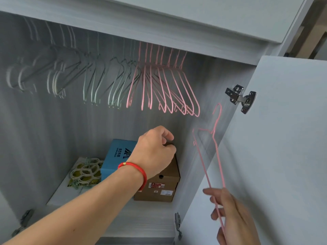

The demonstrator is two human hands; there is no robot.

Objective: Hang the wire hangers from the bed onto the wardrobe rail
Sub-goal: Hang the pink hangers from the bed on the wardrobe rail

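Observation:
Inside the open wardrobe, several pink wire hangers [164, 85] hang in a row, with several pale green hangers [106, 82] and white ones [53, 76] to their left. The rail itself is hidden by the wardrobe's top panel. My right hand [231, 214] at the lower right grips one more pink wire hanger [212, 151] by its lower part, hook pointing up, below and right of the hung pink ones. My left hand [155, 152], with a red bracelet on the wrist, is raised in the middle below the hangers with fingers curled and nothing in it.
On the wardrobe floor stand a blue box [115, 156], a brown cardboard box [164, 186] and a cream ring-shaped hanger [86, 171] on a packet. The open door [283, 156] with its metal hinge [240, 99] stands at the right.

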